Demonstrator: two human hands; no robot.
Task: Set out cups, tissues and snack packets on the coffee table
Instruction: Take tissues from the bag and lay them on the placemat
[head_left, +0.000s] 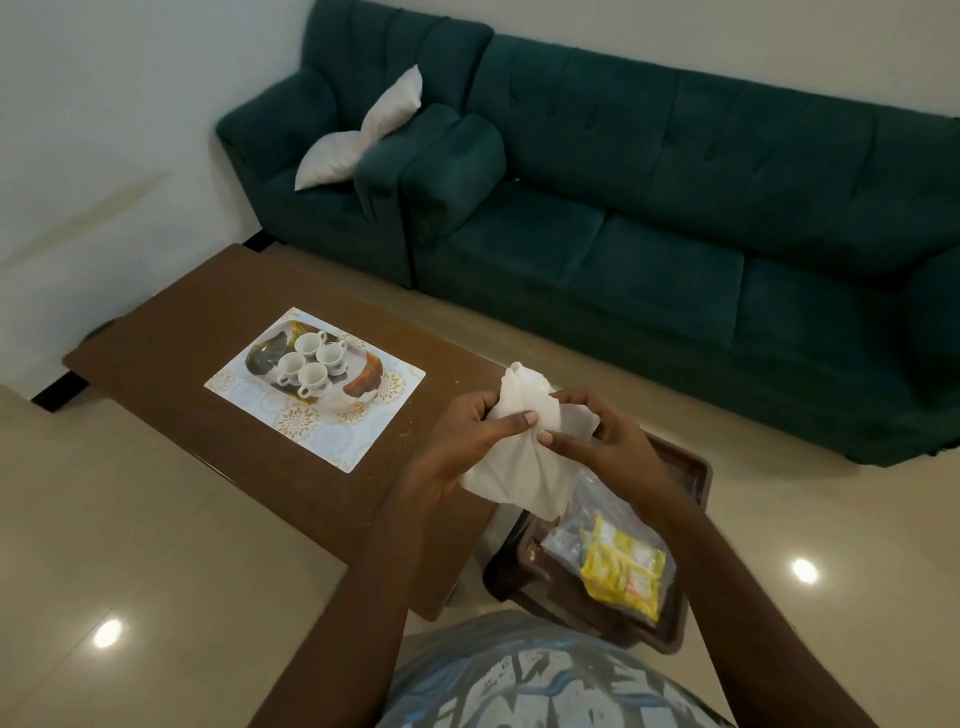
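Both my hands hold a white tissue (524, 447) above the near right end of the brown coffee table (171, 332). My left hand (467, 431) pinches its left side, and my right hand (602, 436) grips its right side. Several white cups (309, 361) stand close together on a patterned tray (363, 387), which rests on a white floral placemat (322, 436) in the middle of the table. Yellow snack packets (623, 574) in clear plastic lie on a dark brown stool (680, 623) to the right of the table.
A dark green sofa (675, 218) runs along the far wall, with a matching armchair (322, 156) holding a white cushion (363, 135) at its left. Glossy beige floor tiles (130, 519) surround the table.
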